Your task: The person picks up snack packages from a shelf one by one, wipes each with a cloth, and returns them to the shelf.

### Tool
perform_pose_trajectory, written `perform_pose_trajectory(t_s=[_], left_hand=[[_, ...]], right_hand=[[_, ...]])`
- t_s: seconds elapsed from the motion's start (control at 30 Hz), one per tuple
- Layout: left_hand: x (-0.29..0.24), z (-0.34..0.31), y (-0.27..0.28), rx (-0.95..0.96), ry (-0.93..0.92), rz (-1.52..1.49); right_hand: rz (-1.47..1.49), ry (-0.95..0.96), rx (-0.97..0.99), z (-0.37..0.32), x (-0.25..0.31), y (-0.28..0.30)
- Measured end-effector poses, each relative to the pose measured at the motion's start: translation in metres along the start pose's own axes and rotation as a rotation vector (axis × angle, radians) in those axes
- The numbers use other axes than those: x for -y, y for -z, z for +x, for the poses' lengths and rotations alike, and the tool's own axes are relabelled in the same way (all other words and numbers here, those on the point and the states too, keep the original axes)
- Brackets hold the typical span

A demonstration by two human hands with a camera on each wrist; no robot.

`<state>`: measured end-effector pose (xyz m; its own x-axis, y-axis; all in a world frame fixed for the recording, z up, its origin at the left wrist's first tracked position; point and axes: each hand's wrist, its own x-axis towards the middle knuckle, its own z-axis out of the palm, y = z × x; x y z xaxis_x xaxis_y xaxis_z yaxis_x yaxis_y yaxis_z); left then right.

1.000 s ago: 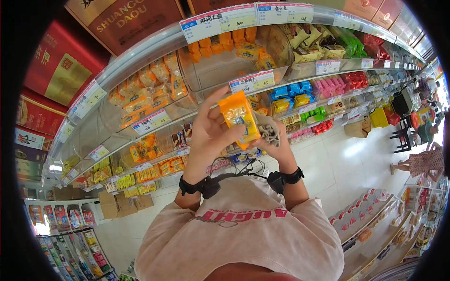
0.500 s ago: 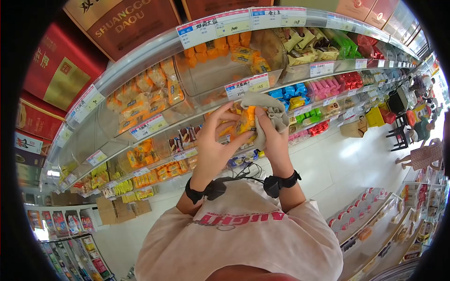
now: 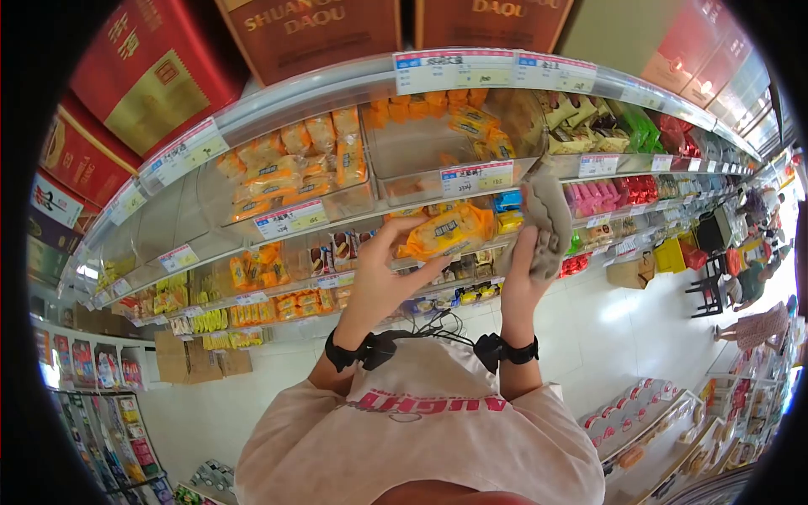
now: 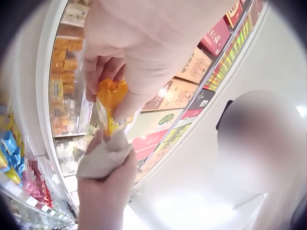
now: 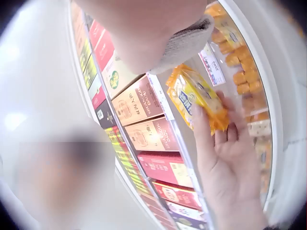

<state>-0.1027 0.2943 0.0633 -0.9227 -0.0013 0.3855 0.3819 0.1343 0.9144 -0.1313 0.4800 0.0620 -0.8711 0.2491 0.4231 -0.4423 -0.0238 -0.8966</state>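
My left hand [image 3: 377, 273] grips an orange-and-yellow wrapped snack packet [image 3: 446, 232] by one end, between thumb and fingers. In the right wrist view the packet [image 5: 194, 96] shows its printed label and crimped orange ends. My right hand [image 3: 523, 295] pinches a folded grey cloth [image 3: 549, 220], which stands up beside the packet in the head view. In the left wrist view the cloth [image 4: 108, 155] covers part of the right hand, close to the packet's lower end.
Shelf bins ahead hold similar orange packets [image 3: 295, 164] and other wrapped sweets [image 3: 581, 126] behind price tags [image 3: 476, 177]. Large red and brown boxes [image 3: 311, 34] line the top shelf. An open cardboard box [image 3: 202, 358] lies on the floor at left; people [image 3: 753, 278] are far right.
The cloth was against the packet half a second ago; now my right hand has drawn it away to the right. The packet has turned more level in my left hand, and the view has shifted.
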Motion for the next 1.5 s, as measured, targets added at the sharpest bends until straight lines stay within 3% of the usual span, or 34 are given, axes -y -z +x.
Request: perform_pose_trajectory(t_s=[0.03, 0.1, 0.17, 0.3, 0.43, 0.5, 0.6, 0.63, 0.77, 0.87, 0.9, 1.0, 1.03, 1.13, 1.27, 1.37, 1.5], left_hand=[[-0.001, -0.002, 0.007, 0.038, 0.029, 0.012], [-0.006, -0.008, 0.015, 0.039, 0.030, 0.044], [-0.014, -0.013, 0.020, -0.039, -0.026, 0.091], [-0.017, -0.025, 0.041, -0.197, -0.020, -0.164], [-0.019, -0.049, 0.074, -0.215, -0.057, 0.030], [-0.020, -0.062, 0.093, -0.234, 0.036, 0.128], [-0.020, -0.079, 0.114, -0.291, 0.105, 0.166], [-0.019, -0.086, 0.117, -0.354, 0.094, 0.157], [0.005, -0.116, 0.146, -0.544, 0.109, 0.035], [0.022, -0.140, 0.174, -0.608, 0.229, -0.025], [0.021, -0.146, 0.183, -0.637, 0.287, -0.043], [0.039, -0.177, 0.215, -0.551, 0.306, 0.149], [0.043, -0.182, 0.224, -0.544, 0.320, 0.191], [0.054, -0.192, 0.243, -0.559, 0.335, 0.256], [0.089, -0.192, 0.259, -0.620, 0.345, 0.158], [0.102, -0.188, 0.269, -0.665, 0.390, 0.172], [0.136, -0.174, 0.286, -0.870, 0.308, 0.211]], right_hand=[[-0.057, 0.097, 0.089, -0.001, 0.005, -0.002], [-0.416, 0.523, 0.391, 0.006, 0.007, -0.004], [-0.300, 0.375, 0.441, -0.002, 0.007, -0.019], [-0.201, 0.071, 0.534, -0.020, 0.004, -0.035], [-0.157, -0.178, 0.820, -0.036, -0.004, -0.047], [-0.045, -0.053, 0.864, -0.052, -0.007, -0.073], [-0.089, -0.085, 1.040, -0.067, -0.022, -0.098], [-0.105, -0.226, 1.088, -0.073, -0.027, -0.106], [-0.005, -0.442, 1.049, -0.098, -0.029, -0.159], [-0.047, -0.493, 1.097, -0.120, -0.039, -0.194], [0.062, -0.604, 1.063, -0.127, -0.058, -0.199], [0.184, -0.764, 0.905, -0.149, -0.068, -0.234], [0.239, -0.713, 1.036, -0.152, -0.079, -0.243], [0.120, -0.724, 1.078, -0.162, -0.075, -0.268], [-0.206, -0.211, 1.261, -0.151, -0.089, -0.303], [-0.513, 0.188, 1.211, -0.153, -0.077, -0.317], [-0.314, 0.138, 1.169, -0.161, -0.086, -0.311]])
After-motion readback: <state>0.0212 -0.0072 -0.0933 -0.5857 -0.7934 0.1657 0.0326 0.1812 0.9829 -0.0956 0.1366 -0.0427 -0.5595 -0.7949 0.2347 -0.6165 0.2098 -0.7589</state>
